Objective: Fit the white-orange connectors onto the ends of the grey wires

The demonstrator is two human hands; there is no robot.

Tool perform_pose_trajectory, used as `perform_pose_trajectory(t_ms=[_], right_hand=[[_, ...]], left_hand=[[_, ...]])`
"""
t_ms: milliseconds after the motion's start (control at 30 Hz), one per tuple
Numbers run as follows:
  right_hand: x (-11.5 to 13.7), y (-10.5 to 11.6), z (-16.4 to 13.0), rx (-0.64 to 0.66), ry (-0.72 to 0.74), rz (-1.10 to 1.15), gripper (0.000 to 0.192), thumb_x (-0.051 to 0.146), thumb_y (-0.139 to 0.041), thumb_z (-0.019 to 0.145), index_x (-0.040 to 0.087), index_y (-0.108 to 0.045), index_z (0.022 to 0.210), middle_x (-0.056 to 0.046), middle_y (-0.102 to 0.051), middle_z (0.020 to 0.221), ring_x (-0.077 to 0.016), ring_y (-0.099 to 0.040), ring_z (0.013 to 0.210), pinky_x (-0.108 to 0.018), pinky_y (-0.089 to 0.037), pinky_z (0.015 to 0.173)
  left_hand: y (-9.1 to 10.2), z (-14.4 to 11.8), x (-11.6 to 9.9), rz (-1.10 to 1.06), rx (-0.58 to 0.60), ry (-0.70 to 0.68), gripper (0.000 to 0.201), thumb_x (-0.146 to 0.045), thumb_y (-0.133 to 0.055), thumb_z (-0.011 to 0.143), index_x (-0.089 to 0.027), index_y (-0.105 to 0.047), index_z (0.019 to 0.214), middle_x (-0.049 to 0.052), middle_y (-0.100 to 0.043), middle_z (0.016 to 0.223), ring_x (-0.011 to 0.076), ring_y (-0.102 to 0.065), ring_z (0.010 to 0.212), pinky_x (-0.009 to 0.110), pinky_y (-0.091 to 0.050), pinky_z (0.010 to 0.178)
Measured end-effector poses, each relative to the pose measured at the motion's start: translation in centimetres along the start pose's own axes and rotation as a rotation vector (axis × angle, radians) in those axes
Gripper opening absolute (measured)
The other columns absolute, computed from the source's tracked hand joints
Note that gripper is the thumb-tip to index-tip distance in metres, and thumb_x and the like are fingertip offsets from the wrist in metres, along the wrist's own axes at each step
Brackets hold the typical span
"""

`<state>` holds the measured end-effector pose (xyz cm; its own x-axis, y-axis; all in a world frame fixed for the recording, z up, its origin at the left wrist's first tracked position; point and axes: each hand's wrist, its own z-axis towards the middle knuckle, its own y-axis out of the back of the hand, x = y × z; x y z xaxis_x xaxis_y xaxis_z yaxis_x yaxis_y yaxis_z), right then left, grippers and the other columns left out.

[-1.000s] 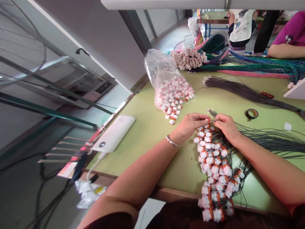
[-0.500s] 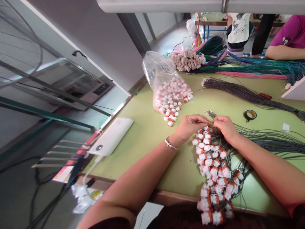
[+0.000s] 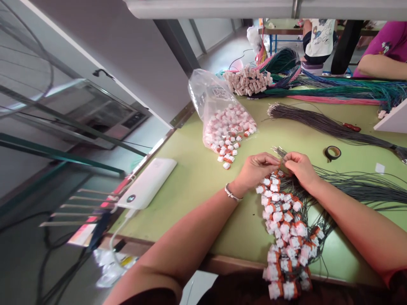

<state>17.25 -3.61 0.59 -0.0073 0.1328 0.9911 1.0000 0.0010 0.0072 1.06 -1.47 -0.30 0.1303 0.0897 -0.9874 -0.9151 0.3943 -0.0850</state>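
My left hand (image 3: 258,169) pinches a small white-and-orange connector, mostly hidden behind the fingertips. Close beside it, my right hand (image 3: 299,167) is closed in a pinch on a thin dark wire at that connector. Whether the wire's tip sits inside the connector cannot be made out. Below both hands lies a long heap of white-and-orange connectors (image 3: 286,228) fixed on dark wires, reaching over the table's front edge. A loose bundle of dark wires (image 3: 359,184) runs out to the right beneath my right forearm, its bare ends showing just beyond my fingers.
A clear plastic bag (image 3: 222,110) spills loose connectors onto the green table (image 3: 190,190). Behind are a dark wire bundle (image 3: 311,120), black tape (image 3: 332,153) and coloured wires (image 3: 337,91). A white power bank (image 3: 148,182) lies left. Another person's arm (image 3: 381,65) rests at far right.
The hands stay together at the connector, with only slight finger movement. The whole view has shifted slightly. The co-worker's arm at the far right has moved a little.
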Motion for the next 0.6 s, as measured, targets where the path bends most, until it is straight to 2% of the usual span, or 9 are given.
perform_pose_trajectory(t_ms=[133,300,400,600], right_hand=[[0.02,-0.03,-0.05,-0.035,-0.004,-0.059,0.007,0.026,-0.054,0.055,0.019,-0.052,0.056,0.006,-0.042,0.046,-0.0076,-0.031,0.045,-0.024,-0.021,0.045],[0.21,-0.07,-0.18,-0.064,0.008,-0.109,0.007,0.027,-0.051,0.058,0.020,-0.051,0.059,0.006,-0.041,0.047,-0.0084,-0.032,0.046,-0.024,-0.023,0.045],[0.16,-0.22,-0.22,-0.073,0.038,-0.140,0.008,0.027,-0.052,0.059,0.020,-0.051,0.059,0.006,-0.042,0.048,-0.0087,-0.033,0.047,-0.024,-0.024,0.046],[0.14,-0.34,-0.27,-0.040,0.017,-0.147,0.011,0.029,-0.053,0.059,0.019,-0.053,0.061,0.005,-0.048,0.049,-0.0086,-0.036,0.047,-0.024,-0.025,0.046]], left_hand=[[0.04,0.02,0.09,0.002,-0.037,0.027,0.016,-0.026,-0.080,0.063,-0.015,-0.071,0.069,0.006,-0.069,0.083,0.0148,-0.064,0.079,0.030,-0.052,0.080],[0.10,-0.04,-0.32,-0.099,-0.079,0.186,0.033,-0.030,-0.080,0.063,-0.016,-0.073,0.092,0.005,-0.072,0.085,0.0132,-0.064,0.074,0.029,-0.052,0.076],[0.35,0.00,-0.47,-0.075,-0.076,0.256,0.029,-0.032,-0.081,0.063,-0.013,-0.073,0.084,0.006,-0.073,0.079,0.0131,-0.063,0.068,0.028,-0.051,0.070],[0.34,0.02,-0.69,-0.092,-0.088,0.243,0.026,-0.029,-0.083,0.059,-0.013,-0.072,0.076,0.004,-0.072,0.071,0.0112,-0.062,0.062,0.027,-0.052,0.067]])
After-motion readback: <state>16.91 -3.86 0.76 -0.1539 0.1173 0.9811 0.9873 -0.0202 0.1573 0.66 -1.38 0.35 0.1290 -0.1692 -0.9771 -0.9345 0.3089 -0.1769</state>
